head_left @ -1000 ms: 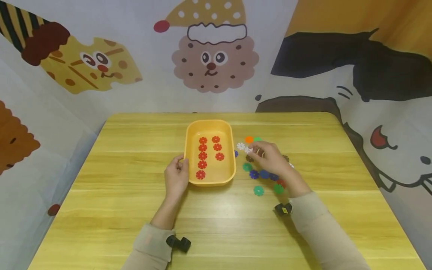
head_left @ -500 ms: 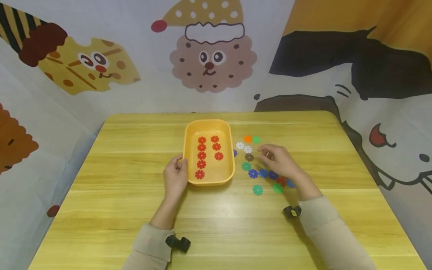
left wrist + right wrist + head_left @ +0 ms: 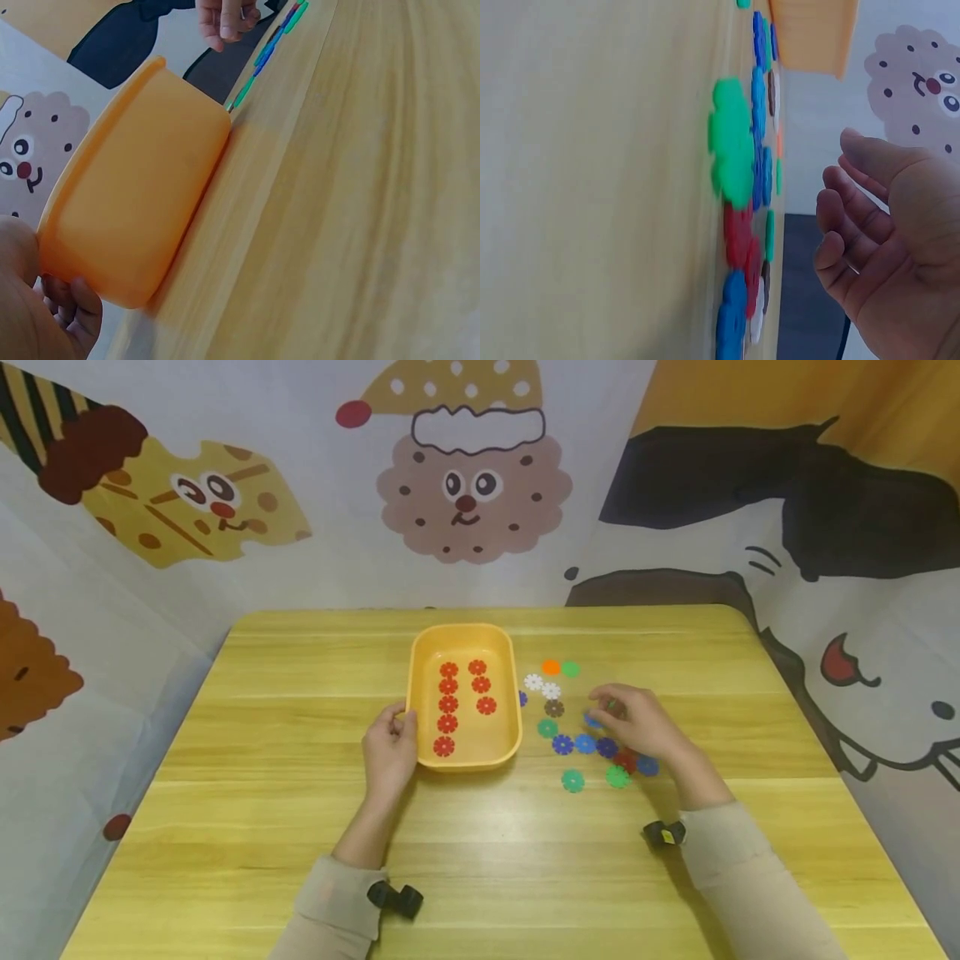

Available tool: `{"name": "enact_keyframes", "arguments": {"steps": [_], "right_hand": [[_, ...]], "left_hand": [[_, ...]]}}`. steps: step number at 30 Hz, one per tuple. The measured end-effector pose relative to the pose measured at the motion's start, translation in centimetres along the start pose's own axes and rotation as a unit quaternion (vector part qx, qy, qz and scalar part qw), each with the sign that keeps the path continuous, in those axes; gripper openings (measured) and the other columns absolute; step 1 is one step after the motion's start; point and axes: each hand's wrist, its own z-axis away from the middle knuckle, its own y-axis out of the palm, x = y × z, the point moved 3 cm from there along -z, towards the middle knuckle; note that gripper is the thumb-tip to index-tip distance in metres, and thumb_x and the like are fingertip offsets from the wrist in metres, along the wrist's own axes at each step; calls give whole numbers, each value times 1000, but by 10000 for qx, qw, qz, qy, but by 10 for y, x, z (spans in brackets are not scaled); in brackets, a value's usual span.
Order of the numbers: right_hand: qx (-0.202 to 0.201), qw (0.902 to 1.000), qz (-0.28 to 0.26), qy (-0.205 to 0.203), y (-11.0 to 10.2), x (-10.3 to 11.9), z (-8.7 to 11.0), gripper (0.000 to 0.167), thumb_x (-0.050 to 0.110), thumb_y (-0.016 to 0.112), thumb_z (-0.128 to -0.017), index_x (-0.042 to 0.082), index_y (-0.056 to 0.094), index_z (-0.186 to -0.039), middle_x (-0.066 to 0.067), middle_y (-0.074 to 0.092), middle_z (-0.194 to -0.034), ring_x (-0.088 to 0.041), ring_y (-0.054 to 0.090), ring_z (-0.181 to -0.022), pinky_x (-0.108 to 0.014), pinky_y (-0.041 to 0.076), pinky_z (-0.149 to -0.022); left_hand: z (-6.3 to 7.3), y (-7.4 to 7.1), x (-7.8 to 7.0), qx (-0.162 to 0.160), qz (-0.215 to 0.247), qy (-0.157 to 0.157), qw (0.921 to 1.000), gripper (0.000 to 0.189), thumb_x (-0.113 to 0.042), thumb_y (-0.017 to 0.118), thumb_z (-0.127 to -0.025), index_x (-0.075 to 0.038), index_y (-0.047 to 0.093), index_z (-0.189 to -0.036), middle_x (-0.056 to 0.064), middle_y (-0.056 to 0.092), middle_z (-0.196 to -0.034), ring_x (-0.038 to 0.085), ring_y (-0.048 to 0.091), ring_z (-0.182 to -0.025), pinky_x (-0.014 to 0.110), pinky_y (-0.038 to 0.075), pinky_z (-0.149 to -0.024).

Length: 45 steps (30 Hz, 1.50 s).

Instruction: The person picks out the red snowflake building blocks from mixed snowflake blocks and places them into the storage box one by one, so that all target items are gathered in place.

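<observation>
My left hand (image 3: 390, 752) grips the left rim of a yellow-orange plastic tray (image 3: 487, 745), thumb at the rim and fingers curled below it in the left wrist view. Two columns of red snowflake discs (image 3: 447, 703) lie in the tray, the left column longer. My right hand (image 3: 639, 722) hovers over loose snowflake discs on the right, its fingers loosely bent with nothing between them. Beneath and around it are a blue disc (image 3: 648, 766), a bright green disc (image 3: 618, 777) and a red disc (image 3: 739, 236). The hand partly hides several discs.
Left of the right hand lie white discs (image 3: 551, 691), a brown disc (image 3: 554, 708) and a teal disc (image 3: 547, 728). An orange disc (image 3: 551, 667) lies farther back. Everything stands on a wooden table (image 3: 480, 877), with a cartoon-printed cloth (image 3: 322, 577) behind it.
My right hand has moved rightward and slightly toward me, away from the white discs, uncovering the brown and blue ones. My left hand and the tray have stayed in place.
</observation>
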Motion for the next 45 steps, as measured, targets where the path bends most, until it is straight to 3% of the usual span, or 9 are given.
{"name": "enact_keyframes", "arguments": {"steps": [8, 16, 23, 32, 39, 45], "right_hand": [[119, 9996, 233, 93, -7, -10, 11, 26, 9, 70, -96, -4, 67, -118, -8, 70, -98, -19, 66, -84, -32, 57, -76], [322, 9992, 143, 212, -13, -19, 22, 13, 9, 68, -97, 4, 70, -108, -3, 69, -95, -19, 64, -86, -30, 56, -75], [369, 9982, 292, 373, -19, -28, 29, 23, 10, 71, -95, 0, 69, -116, -8, 70, -103, -23, 65, -93, -40, 56, -82], [713, 9954, 379, 520, -24, -35, 38, 32, 15, 79, -89, -3, 69, -114, -8, 70, -99, -19, 64, -84, -36, 55, -77], [929, 9932, 373, 595, -26, -34, 39, 31, 18, 81, -88, 0, 70, -111, -3, 70, -98, -17, 63, -88, -32, 54, -78], [1045, 9923, 281, 596, -24, -33, 37, 23, 17, 79, -89, 4, 70, -104, 2, 65, -84, -15, 58, -75, -28, 50, -67]], "left_hand": [[0, -1, -1, 17, 12, 58, 10000, 34, -21, 59, -103, 3, 64, -127, 8, 55, -72, 17, 48, -56, 20, 39, -46], [0, -1, -2, 45, 50, 22, 10000, 34, -21, 59, -103, 2, 64, -127, 8, 57, -73, 17, 50, -56, 21, 41, -45], [0, -1, -1, -3, 81, 99, 9999, 32, -20, 60, -103, 3, 65, -126, 8, 56, -71, 17, 49, -56, 21, 40, -46], [0, 0, -1, -7, 80, 139, 9999, 32, -20, 60, -103, 2, 66, -125, 7, 55, -70, 17, 48, -56, 21, 39, -45], [0, 0, 0, 10, 99, 108, 9999, 32, -20, 60, -103, 3, 65, -126, 8, 55, -71, 17, 49, -56, 21, 40, -45], [0, 0, -1, 1, 99, 125, 9999, 31, -19, 60, -103, 3, 66, -125, 8, 55, -70, 17, 48, -55, 21, 39, -45]]}}
